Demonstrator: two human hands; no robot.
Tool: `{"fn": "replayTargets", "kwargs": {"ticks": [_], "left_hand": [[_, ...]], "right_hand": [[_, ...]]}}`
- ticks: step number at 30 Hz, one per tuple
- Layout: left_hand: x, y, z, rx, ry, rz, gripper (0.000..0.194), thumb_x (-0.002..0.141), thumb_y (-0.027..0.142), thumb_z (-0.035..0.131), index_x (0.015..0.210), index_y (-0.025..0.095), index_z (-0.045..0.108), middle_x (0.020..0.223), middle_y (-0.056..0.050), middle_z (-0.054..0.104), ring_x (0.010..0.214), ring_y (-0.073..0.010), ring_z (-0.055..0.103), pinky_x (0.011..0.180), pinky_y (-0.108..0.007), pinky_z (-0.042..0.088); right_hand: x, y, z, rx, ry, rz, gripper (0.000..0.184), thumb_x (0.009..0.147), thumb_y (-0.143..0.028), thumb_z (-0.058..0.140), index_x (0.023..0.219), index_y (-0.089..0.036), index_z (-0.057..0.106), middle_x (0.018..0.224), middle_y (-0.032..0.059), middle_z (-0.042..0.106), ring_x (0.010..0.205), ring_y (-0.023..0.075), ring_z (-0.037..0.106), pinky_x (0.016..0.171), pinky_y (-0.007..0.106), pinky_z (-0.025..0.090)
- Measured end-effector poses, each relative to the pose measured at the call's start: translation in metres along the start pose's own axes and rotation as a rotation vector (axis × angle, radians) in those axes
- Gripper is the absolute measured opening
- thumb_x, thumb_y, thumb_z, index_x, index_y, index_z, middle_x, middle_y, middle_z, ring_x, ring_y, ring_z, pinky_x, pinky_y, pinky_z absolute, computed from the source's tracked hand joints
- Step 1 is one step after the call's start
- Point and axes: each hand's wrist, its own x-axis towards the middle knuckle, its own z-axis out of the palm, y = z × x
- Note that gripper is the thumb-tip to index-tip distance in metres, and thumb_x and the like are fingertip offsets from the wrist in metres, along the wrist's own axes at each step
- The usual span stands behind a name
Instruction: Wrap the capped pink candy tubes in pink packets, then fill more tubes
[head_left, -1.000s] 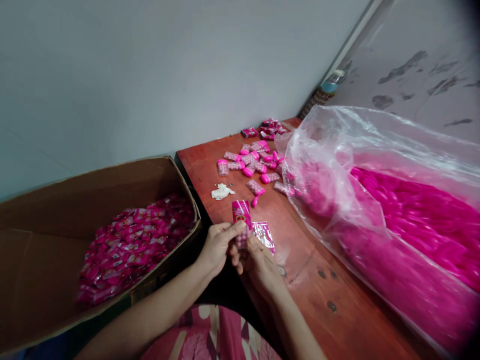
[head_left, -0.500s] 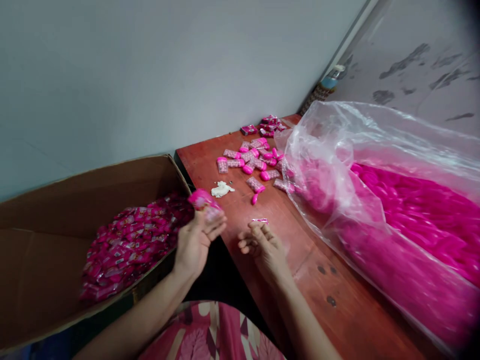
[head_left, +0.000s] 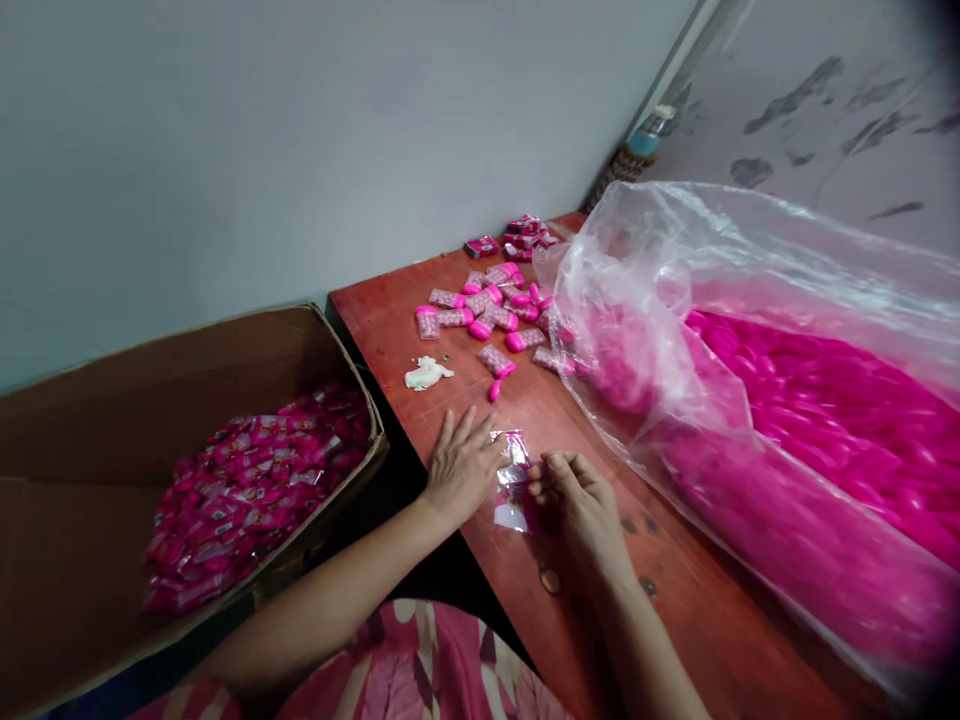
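Note:
A shiny printed pink-and-silver plastic sleeve (head_left: 511,505) lies on the red tabletop between my two hands. My left hand (head_left: 466,468) is laid palm down with the fingers spread, its fingertips at the sleeve's upper left edge. Curled in a pinch, my right hand (head_left: 581,500) is at the sleeve's right edge; its fingertips are partly hidden. Farther back lie several small clear packs with pink caps (head_left: 495,360), filled with pale beads. One loose pink cap (head_left: 495,390) is just in front of them.
An open cardboard box (head_left: 352,455) at left holds a heap of wrapped pink packs (head_left: 247,490). A large clear plastic bag (head_left: 720,440) full of pink caps covers the right side of the table (head_left: 480,570). A white lump (head_left: 427,373) and stacked wrappers (head_left: 525,235) lie farther back.
My left hand has let go of a wrapped pink pack and moved right from the box's edge onto the table. The sleeve at my right hand now lies in full view; the camera has shifted slightly.

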Motion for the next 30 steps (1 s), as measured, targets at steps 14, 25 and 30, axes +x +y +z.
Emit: {"fn": "replayTargets", "kwargs": {"ticks": [14,25,30], "left_hand": [[-0.006,-0.003,-0.020,-0.885,0.192,-0.340,0.041,0.076,0.033,0.059,0.116,0.021,0.056,0.118,-0.009,0.058,0.111,-0.0229,0.051,0.097,-0.036,0.037],[-0.006,-0.007,-0.034,-1.688,0.079,-0.854,0.026,0.066,0.034,0.069,0.069,0.008,0.064,0.065,-0.006,0.064,0.060,-0.0128,0.062,0.061,-0.026,0.053],[-0.006,-0.014,-0.038,-1.735,0.056,-0.933,0.023,0.066,0.029,0.069,0.070,0.008,0.064,0.068,-0.007,0.064,0.060,-0.0132,0.062,0.059,-0.026,0.054]], "right_hand": [[0.016,-0.021,0.028,0.127,0.012,-0.076,0.034,0.064,-0.027,0.072,0.092,-0.019,0.053,0.068,-0.0018,0.064,0.058,0.0117,0.060,0.055,0.023,0.047],[0.018,-0.018,0.034,0.046,0.107,-0.098,0.036,0.058,-0.027,0.076,0.085,-0.018,0.053,0.052,-0.0075,0.055,0.043,0.0075,0.051,0.044,0.018,0.038],[0.018,-0.014,0.017,-0.213,0.127,-0.075,0.033,0.060,-0.035,0.073,0.084,-0.019,0.055,0.065,-0.0005,0.064,0.055,0.0147,0.059,0.048,0.023,0.041]]}}
